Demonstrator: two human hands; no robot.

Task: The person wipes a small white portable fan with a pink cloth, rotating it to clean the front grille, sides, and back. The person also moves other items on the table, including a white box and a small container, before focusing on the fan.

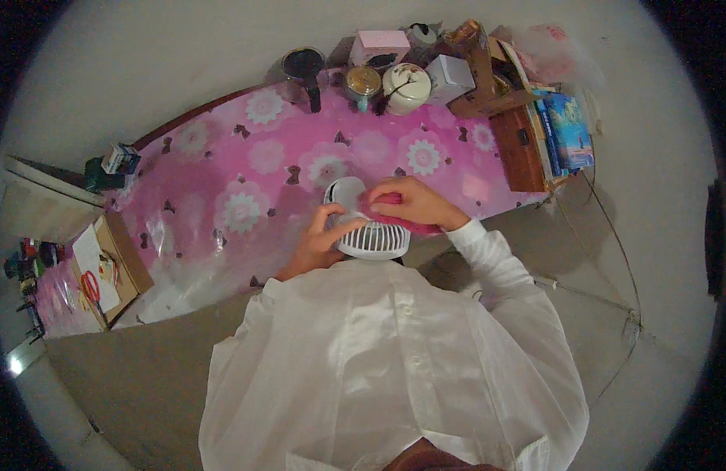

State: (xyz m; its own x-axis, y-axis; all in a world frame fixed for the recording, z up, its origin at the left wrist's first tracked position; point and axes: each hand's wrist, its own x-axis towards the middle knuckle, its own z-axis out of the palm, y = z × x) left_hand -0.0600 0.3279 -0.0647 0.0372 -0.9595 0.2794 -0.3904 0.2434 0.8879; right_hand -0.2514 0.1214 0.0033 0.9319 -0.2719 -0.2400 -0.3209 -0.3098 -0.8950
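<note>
Close to my chest, my left hand point(322, 238) grips a small white fan point(375, 240), fingers around its side near the slatted head. The fan's rounded base points away from me, over the near edge of the table. A pink-red cloth point(419, 225) is bunched in my right hand point(413, 200), which presses it against the fan between base and head. Part of the cloth hangs to the right along the grille. My fingers and the cloth hide the fan's middle.
The table has a pink flowered cover point(292, 147). At its back stand a dark long-handled pot point(304, 63), a lidded glass jar point(363, 81), a cream container point(406, 88) and boxes. Books point(566, 132) stand right; red-handled scissors point(90, 288) lie in a cardboard box point(127, 265) left.
</note>
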